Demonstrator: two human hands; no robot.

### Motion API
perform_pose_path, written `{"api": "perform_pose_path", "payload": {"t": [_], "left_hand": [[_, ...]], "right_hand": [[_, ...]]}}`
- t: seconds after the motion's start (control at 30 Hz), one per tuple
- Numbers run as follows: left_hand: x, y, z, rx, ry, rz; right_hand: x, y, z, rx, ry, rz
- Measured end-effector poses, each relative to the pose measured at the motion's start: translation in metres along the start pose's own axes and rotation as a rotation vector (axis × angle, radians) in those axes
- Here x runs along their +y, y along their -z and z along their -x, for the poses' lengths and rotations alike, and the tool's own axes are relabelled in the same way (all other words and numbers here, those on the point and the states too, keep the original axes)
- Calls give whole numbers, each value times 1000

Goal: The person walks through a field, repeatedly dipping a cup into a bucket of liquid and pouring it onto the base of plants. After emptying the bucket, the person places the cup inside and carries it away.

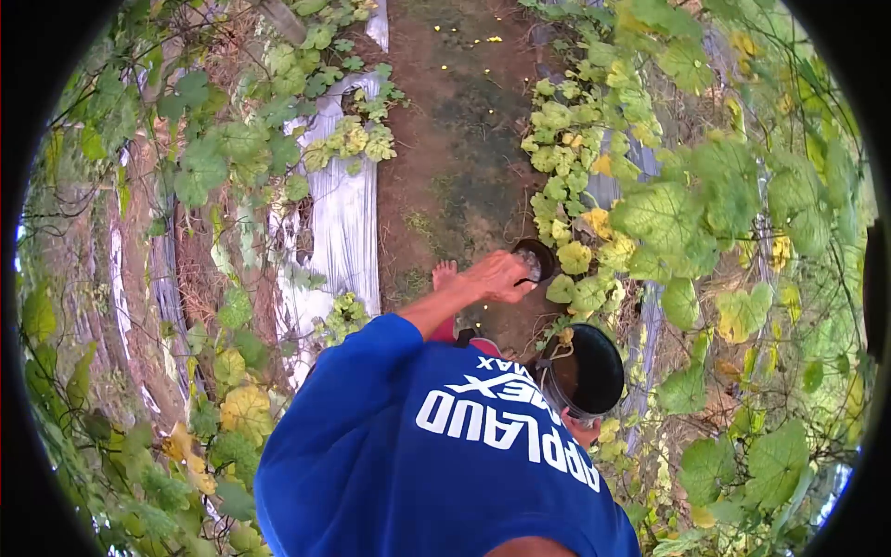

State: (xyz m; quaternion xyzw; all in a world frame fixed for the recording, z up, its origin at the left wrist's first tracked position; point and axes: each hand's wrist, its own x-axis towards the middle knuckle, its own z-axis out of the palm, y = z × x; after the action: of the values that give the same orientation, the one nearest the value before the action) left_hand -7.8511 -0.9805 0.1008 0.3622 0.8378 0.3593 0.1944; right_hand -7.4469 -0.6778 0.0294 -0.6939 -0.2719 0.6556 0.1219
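My left hand [501, 277] reaches across in front of me, its fingers closed at the rim of a small dark cup [545, 252]. Something pale shows at the cup's mouth, too small to name. At my right side is a dark bucket [608, 371], its round mouth facing up, with a cord or handle end [562, 345] at the rim. Only part of my right hand [583, 429] shows, against the bucket's near side; it appears to grip the bucket, though most fingers are hidden.
A narrow dirt path [455, 121] runs ahead, with small yellow bits on it. Leafy vines [668, 213] line both sides, with yellowing leaves. Pale plastic sheeting [345, 213] covers the left bed edge. A bare foot [445, 271] shows beyond my left forearm.
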Motion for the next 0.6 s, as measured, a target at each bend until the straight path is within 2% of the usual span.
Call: {"api": "perform_pose_path", "payload": {"t": [0.07, 0.1, 0.17, 0.2, 0.27, 0.33, 0.37, 0.4, 0.47, 0.53, 0.57, 0.6], "left_hand": [[-34, 43, 26, -37, 136, -29], [-51, 63, 37, -29, 142, -29], [-86, 101, 60, 61, 288, -71], [-101, 122, 70, 108, 331, -90], [-132, 166, 83, 171, 400, -161], [-151, 219, 88, 116, 563, -239], [-169, 240, 89, 113, 598, -292], [-185, 260, 91, 193, 616, -303], [-232, 298, 93, 165, 732, -469], [-271, 337, 93, 200, 820, -505], [-264, 369, 86, 78, 947, -457], [-280, 384, 84, 80, 955, -458]], "right_hand": [[-14, -31, -19, -146, -288, -453], [-13, -38, -53, -152, -289, -444], [-1, -56, -96, 83, -151, -347], [-5, -84, -77, 82, -151, -344], [-23, -166, -24, 140, -297, -404], [-23, -203, -28, 68, -300, -397], [-25, -225, -31, -34, -345, -375], [-25, -246, -33, -134, -389, -354], [-28, -292, -30, -143, -421, -348], [-29, -336, -31, -158, -456, -337], [-25, -354, -38, -205, -428, -316], [-24, -375, -43, -253, -400, -295]]}}
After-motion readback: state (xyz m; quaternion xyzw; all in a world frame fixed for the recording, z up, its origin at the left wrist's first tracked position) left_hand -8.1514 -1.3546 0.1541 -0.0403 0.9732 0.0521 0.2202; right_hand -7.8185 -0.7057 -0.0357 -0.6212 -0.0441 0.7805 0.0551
